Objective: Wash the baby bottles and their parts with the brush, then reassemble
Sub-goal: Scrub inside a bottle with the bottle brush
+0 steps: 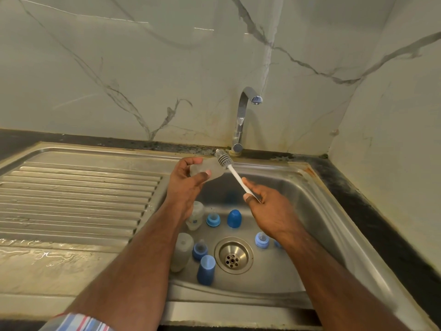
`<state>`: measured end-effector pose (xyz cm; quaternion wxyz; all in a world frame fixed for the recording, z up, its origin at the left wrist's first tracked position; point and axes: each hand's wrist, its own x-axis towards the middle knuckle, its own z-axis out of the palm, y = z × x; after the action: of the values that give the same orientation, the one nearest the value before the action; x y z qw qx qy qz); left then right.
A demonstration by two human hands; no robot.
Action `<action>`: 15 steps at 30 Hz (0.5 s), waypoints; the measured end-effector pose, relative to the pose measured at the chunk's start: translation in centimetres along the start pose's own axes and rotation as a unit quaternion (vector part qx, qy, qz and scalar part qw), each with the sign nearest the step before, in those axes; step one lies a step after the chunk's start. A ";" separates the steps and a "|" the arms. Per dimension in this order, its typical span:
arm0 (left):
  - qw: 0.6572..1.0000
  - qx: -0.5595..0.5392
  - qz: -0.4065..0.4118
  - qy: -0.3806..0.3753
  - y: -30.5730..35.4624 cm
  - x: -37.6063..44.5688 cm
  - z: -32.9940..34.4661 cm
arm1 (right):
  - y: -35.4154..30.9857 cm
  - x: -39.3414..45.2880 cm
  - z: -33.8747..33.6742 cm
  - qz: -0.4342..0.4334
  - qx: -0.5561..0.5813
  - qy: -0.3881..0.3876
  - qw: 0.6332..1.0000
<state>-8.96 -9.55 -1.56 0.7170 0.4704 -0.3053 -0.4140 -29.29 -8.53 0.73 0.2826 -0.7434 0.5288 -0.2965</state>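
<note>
My right hand (265, 201) pinched the low end of the brush (232, 174) by its white handle, thumb and fingers curled round it, and the shaft ran up and to my left so that the bristle head lay against the mouth end of the bottle (207, 169). My left hand (188, 179) gripped that clear bottle round its base, holding it on its side above the back of the sink (317, 211), mouth toward the brush. The bottle's long axis crossed the shaft, so I judged I had to line them up before pushing the bristles in.
</note>
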 end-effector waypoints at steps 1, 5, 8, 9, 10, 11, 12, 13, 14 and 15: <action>1.000 0.009 0.006 0.004 -0.2 0.1 -0.1 | 0.0 0.0 0.0 0.002 -0.002 -0.001 1.000; 0.996 0.077 0.025 0.023 -0.8 0.6 -0.5 | -0.7 -0.3 0.7 -0.021 -0.013 -0.024 0.999; 0.997 0.067 0.007 0.047 -0.7 0.9 -0.7 | -0.8 -0.6 1.4 -0.038 -0.022 -0.043 0.998; 0.997 0.055 -0.001 0.049 -0.7 1.1 -0.7 | -0.6 -0.4 1.1 -0.030 -0.029 -0.034 0.999; 0.998 0.049 -0.007 0.049 -0.6 1.2 -0.8 | -0.4 0.0 0.7 -0.016 -0.038 -0.021 0.999; 0.998 0.049 -0.010 0.043 -0.6 1.2 -0.8 | -0.2 0.2 0.3 0.000 -0.046 -0.007 0.999; 0.998 0.052 -0.010 0.035 -0.5 1.2 -0.7 | 0.0 0.4 -0.2 0.014 -0.052 0.004 0.999; 0.998 0.054 -0.009 0.026 -0.5 1.1 -0.7 | 0.2 0.4 -0.4 0.020 -0.049 0.010 0.999; 0.998 0.055 -0.006 0.019 -0.5 1.1 -0.6 | 0.1 0.3 -0.3 0.016 -0.036 0.010 0.999; 0.999 0.053 -0.005 0.012 -0.5 1.1 -0.7 | -0.3 0.0 0.0 0.003 -0.020 0.003 1.000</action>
<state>-8.02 -10.35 -2.22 0.6929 0.5140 -0.3154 -0.3952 -29.15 -8.49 0.95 0.2666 -0.7462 0.5380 -0.2874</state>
